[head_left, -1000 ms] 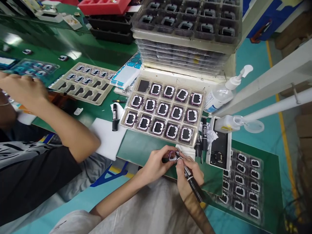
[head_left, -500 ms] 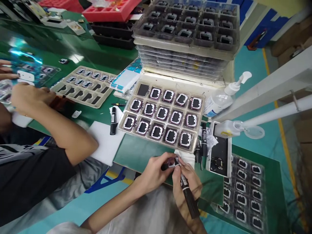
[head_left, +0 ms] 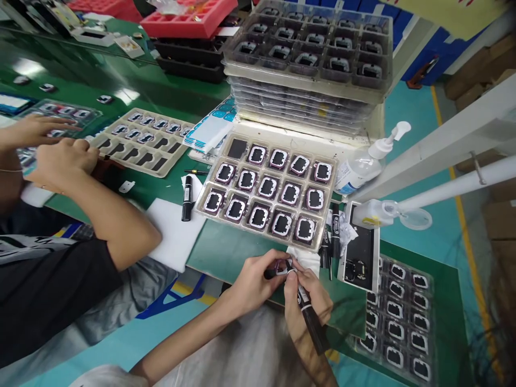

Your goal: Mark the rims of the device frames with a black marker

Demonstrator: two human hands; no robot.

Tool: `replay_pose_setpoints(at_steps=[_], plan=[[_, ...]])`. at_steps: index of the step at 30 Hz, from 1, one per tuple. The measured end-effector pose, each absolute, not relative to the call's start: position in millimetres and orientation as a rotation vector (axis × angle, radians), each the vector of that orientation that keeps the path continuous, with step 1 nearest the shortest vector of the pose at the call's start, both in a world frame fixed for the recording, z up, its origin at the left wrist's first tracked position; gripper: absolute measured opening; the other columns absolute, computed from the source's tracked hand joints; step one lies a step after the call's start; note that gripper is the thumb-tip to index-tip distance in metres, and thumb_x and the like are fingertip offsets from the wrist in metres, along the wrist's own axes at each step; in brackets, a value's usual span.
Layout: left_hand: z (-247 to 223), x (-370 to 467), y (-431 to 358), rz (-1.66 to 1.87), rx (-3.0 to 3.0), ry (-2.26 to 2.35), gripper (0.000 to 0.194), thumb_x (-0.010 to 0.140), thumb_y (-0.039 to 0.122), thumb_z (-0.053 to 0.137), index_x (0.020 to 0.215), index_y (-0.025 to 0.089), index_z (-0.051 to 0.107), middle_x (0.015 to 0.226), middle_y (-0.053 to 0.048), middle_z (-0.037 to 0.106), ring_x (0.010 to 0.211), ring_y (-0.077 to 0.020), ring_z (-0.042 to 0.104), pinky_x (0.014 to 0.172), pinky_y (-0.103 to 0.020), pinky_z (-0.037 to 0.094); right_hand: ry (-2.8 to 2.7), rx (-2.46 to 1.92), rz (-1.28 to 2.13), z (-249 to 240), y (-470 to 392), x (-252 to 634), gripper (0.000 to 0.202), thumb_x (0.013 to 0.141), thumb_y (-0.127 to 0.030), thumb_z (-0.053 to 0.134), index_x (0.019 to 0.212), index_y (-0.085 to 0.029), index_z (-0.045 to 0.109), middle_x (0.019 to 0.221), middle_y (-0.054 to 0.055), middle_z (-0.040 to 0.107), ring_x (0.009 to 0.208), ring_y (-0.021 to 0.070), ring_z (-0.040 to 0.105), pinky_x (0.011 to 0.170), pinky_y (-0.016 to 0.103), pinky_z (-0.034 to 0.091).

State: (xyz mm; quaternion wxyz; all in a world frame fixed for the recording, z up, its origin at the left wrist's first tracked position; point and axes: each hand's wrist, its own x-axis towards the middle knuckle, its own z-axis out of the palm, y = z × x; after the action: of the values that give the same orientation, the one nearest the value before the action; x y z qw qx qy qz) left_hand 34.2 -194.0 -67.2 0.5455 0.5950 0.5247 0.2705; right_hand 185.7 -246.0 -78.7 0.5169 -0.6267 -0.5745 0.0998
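My left hand [head_left: 258,279] pinches a small purple-rimmed frame [head_left: 281,266] over the front edge of the green table. My right hand [head_left: 307,301] is closed round a black marker [head_left: 309,317], its tip touching or very near the frame. Just beyond both hands lies a white cloth [head_left: 305,260]. Behind it a clear tray [head_left: 205,207] holds several similar frames with white rims and dark centres; its back left compartment has no frame. More black markers [head_left: 335,231] lie right of the tray.
A co-worker's hands [head_left: 64,161] are at the left, near a beige tray [head_left: 169,164]. Stacked trays [head_left: 302,102] stand at the back. On the right are a pump bottle [head_left: 358,169], a black box [head_left: 357,252] and another filled tray [head_left: 397,322]. A marker [head_left: 187,199] lies left.
The co-worker's hands have come down, and the shiny blue film they held up is no longer raised. My hands keep nearly the same hold on frame and marker.
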Motion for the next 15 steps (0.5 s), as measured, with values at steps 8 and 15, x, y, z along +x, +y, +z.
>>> replay_pose_setpoints(at_steps=[8, 15], plan=[[-65.9, 34.5, -190.2, 0.707, 1.232, 1.138, 0.036, 0.089, 0.029, 0.089, 0.122, 0.031, 0.074, 0.109, 0.004, 0.091, 0.102, -0.0241, 0.088, 0.092, -0.032, 0.07, -1.32, -1.59, 0.213, -74.3, -250.4, 185.5, 0.006, 0.098, -0.032, 0.077, 0.103, -0.031, 0.08, 0.105, 0.004, 0.093, 0.09, 0.0317, 0.092, 0.081, 0.048, 0.081], [-69.2, 33.7, -190.3, 0.698, 1.231, 1.141, 0.038, 0.089, 0.034, 0.091, 0.123, 0.029, 0.074, 0.112, 0.002, 0.091, 0.101, -0.0227, 0.087, 0.094, -0.031, 0.07, -1.272, -1.614, 0.233, -76.4, -254.7, 183.9, 0.006, 0.097, -0.038, 0.079, 0.098, -0.032, 0.077, 0.101, 0.004, 0.093, 0.089, 0.0348, 0.091, 0.075, 0.053, 0.08]])
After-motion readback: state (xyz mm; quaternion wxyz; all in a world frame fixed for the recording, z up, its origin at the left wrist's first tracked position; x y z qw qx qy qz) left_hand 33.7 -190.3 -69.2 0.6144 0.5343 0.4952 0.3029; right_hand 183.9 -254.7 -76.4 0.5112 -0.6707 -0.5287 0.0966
